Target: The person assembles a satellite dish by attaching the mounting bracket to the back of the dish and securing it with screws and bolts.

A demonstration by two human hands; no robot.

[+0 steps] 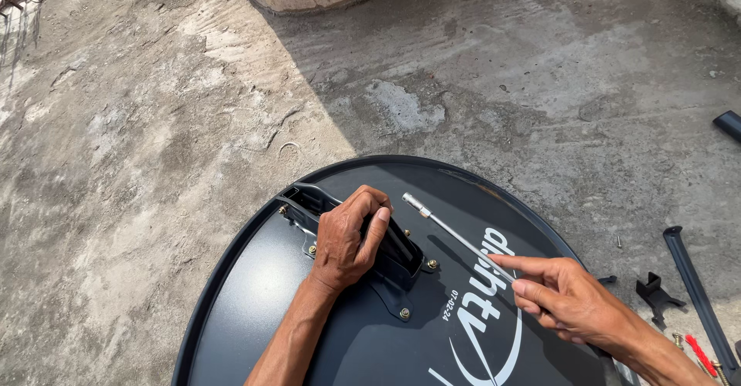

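Right hand (567,299) pinches a thin metal tool (455,234) over the dish (247,278); left hand (349,239) is wrapped tight around the black bracket (401,255), 4 bolts around it.

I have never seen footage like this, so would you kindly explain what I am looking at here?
This is one view from a camera worn on a person's head, looking down at their two bare hands. A dark grey dish lies on a rough concrete floor. The left hand rests in a grip on the black bracket bolted to the dish. The right hand holds a thin silver rod by its near end. A black bar and small parts lie on the floor to the right.
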